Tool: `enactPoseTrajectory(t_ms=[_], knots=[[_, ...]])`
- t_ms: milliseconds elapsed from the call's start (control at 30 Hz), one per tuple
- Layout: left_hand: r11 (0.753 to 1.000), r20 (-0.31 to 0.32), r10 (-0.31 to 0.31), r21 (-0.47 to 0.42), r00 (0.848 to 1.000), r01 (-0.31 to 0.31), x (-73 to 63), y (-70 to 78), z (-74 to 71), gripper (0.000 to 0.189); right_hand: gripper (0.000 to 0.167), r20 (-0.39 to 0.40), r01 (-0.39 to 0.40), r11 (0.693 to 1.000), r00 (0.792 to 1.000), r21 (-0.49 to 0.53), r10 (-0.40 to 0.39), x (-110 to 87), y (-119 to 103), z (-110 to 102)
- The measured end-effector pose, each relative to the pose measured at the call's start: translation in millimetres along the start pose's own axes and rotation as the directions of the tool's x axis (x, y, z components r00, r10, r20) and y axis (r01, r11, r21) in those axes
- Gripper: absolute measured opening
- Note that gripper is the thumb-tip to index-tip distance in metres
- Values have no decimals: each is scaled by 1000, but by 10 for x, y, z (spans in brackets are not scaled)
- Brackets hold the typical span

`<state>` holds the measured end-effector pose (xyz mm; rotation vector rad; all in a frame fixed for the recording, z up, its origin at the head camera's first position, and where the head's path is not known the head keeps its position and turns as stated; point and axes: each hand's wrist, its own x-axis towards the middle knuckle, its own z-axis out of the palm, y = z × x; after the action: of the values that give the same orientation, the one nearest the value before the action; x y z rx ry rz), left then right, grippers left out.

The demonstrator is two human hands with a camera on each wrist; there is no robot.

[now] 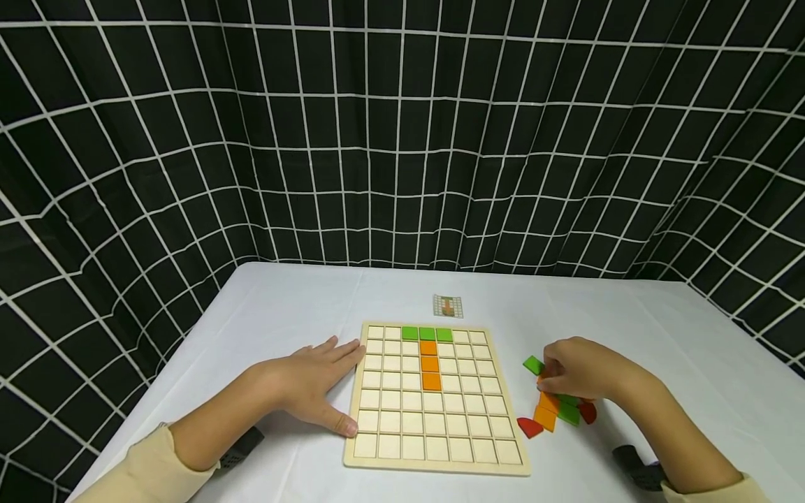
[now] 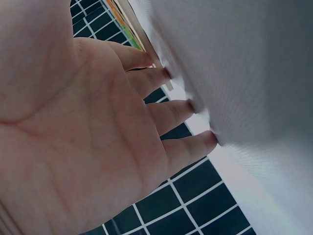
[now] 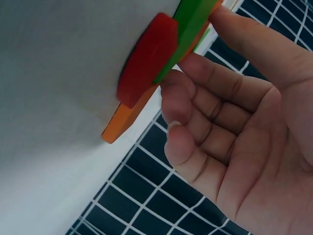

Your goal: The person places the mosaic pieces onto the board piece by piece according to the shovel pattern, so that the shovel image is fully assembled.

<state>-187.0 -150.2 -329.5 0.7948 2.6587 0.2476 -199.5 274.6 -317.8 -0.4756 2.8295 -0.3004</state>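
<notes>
A square wooden grid board (image 1: pixel 411 462) lies on the table. Three green tiles (image 1: pixel 427 334) sit in a row in its far row, and three orange tiles (image 1: pixel 430 364) run down toward me from the middle one. My left hand (image 1: pixel 308 383) rests spread at the board's left edge, fingertips and thumb touching it or close beside it. To the right of the board, my right hand (image 1: pixel 581 369) reaches into a loose pile of tiles, its thumb and index finger pinching an orange tile (image 1: pixel 539 379). Its other fingers (image 3: pixel 178 142) are curled. Part of the pile is hidden under the hand.
In the pile are green tiles (image 1: pixel 569 415), orange tiles (image 1: pixel 544 418) and red rounded pieces (image 1: pixel 530 427). A small card with a gridded picture (image 1: pixel 448 306) lies beyond the board. White cloth (image 1: pixel 302 300) covers the table; a black curtain with white grid lines (image 1: pixel 415 126) hangs behind.
</notes>
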Motion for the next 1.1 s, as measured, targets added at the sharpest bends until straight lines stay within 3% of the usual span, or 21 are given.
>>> enactPoseTrajectory(t_ms=[200, 333, 767, 1100], knots=[[1000, -2, -1, 0, 1000, 1, 3, -4, -2, 121, 20, 30, 4, 1000, 1000, 4, -4, 9, -36, -19], [1000, 1, 2, -5, 1000, -2, 2, -3, -1, 121, 24, 45, 50, 998, 998, 44, -52, -8, -43, -29], [1000, 7, 2, 7, 1000, -2, 19, 1, -9, 121, 23, 9, 217, 973, 976, 83, -218, -55, -171, -50], [1000, 7, -5, 6, 1000, 5, 14, 5, -5, 120, 20, -13, 290, 956, 957, 56, -289, -58, -394, -39]])
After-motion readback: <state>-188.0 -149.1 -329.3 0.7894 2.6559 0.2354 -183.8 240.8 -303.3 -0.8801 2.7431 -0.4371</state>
